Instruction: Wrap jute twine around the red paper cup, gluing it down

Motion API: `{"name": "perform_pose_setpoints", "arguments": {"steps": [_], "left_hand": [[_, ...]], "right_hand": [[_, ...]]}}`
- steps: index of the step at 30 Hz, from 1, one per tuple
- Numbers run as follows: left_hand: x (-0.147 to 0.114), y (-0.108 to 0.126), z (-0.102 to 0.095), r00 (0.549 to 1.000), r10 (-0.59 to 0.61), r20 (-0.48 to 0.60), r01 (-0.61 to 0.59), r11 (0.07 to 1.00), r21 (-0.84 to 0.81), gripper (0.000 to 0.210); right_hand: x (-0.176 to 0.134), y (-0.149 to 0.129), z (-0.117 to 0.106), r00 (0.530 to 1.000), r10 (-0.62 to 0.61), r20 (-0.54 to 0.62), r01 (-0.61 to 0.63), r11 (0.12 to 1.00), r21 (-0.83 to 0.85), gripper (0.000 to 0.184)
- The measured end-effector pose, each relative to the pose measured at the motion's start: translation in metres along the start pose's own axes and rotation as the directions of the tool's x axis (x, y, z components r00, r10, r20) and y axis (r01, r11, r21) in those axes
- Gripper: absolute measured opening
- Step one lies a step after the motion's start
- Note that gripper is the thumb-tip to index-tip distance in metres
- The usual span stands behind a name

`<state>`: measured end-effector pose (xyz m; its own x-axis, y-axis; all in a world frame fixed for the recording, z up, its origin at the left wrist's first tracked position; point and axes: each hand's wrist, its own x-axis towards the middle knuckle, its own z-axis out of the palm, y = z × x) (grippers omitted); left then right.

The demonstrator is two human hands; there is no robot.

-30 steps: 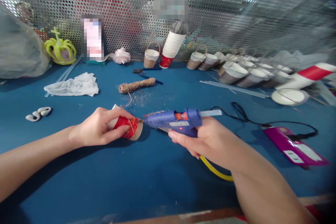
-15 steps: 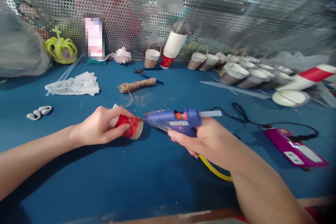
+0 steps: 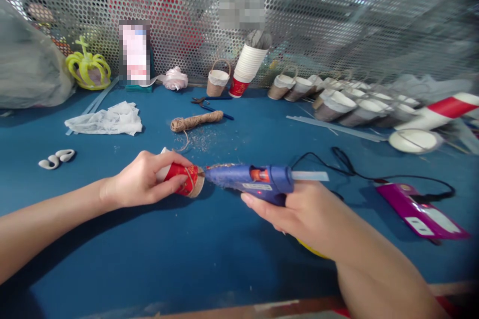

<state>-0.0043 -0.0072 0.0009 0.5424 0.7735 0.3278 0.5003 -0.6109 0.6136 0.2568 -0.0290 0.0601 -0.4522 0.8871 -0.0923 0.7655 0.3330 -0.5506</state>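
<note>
My left hand (image 3: 147, 179) is closed around a red and white paper cup (image 3: 189, 179) that lies on its side, its base end turned to the right. Brown twine (image 3: 197, 183) is wound about that end, and a strand runs over the red part. In my right hand (image 3: 299, 204) is a blue hot glue gun (image 3: 247, 178) with a small red light lit. Its nozzle is at the twine-wrapped end of the cup; contact is hard to make out. A clear glue stick (image 3: 310, 176) juts from the gun's back.
Beyond the cup lie a twine bundle (image 3: 196, 120) and pliers (image 3: 209, 102). A stack of paper cups (image 3: 249, 67) leans on the mesh screen (image 3: 168, 25). Several twine-wrapped baskets (image 3: 337, 104) stand at the right. A purple power strip (image 3: 422, 212) with a black cord lies at right; white fabric (image 3: 107, 119) at left.
The glue gun has shifted slightly right and down, its body levelled and turned a little. My left hand and the cup have stayed nearly still.
</note>
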Motion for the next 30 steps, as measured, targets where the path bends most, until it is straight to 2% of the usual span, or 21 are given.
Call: {"name": "perform_pose_setpoints", "arguments": {"steps": [10,14,18,23,30], "left_hand": [[0.0012,0.0025,0.0003,0.999,-0.046,-0.016,0.047,0.999,0.006,0.024],[0.0017,0.0033,-0.0004,0.999,-0.051,-0.006,0.051,0.999,-0.002,0.023],[0.0019,0.0022,0.0002,0.999,-0.03,-0.02,0.03,1.0,-0.002,0.023],[0.0007,0.0002,0.0015,0.999,-0.023,-0.032,0.023,1.0,0.003,0.023],[-0.001,-0.0001,0.002,0.999,0.039,-0.019,-0.039,0.999,-0.003,0.022]], "right_hand": [[-0.0035,-0.001,0.0024,0.996,-0.079,-0.029,0.078,0.996,-0.044,0.026],[-0.0037,-0.0008,0.0028,0.997,-0.083,-0.006,0.083,0.995,-0.055,0.02],[-0.0026,-0.0019,0.0018,0.995,-0.097,-0.018,0.096,0.994,-0.043,0.022],[-0.0015,0.0001,0.0009,0.998,-0.055,-0.02,0.054,0.998,-0.017,0.031],[0.0015,0.0003,0.0009,1.0,0.006,-0.01,-0.006,1.0,0.012,0.031]]}}
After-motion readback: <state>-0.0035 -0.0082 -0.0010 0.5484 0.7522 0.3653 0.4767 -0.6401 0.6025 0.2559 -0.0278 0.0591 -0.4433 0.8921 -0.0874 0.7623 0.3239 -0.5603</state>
